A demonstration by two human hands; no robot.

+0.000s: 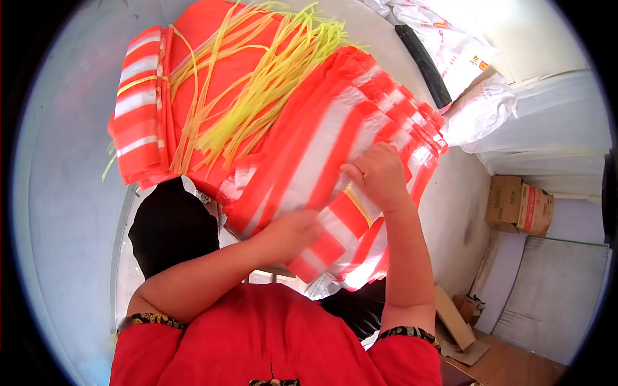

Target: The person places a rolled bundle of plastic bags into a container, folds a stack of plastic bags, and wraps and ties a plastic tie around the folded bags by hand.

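A folded bundle of red-and-white striped plastic bags lies in front of me, with a yellow strip across it. Over its upper side my right hand is closed; the strip runs up to its fingers, whose tips are partly hidden. My left hand is at the bundle's left edge, smeared by motion, so its fingers do not show clearly. Beneath and beyond both hands spreads a large fanned stack of the same striped bags.
Loose yellow strips lie over red plastic at the upper left. A rolled striped bundle, tied with a yellow strip, lies beside them. A long black bar and white printed sacks are at the far right. Cardboard boxes stand lower right.
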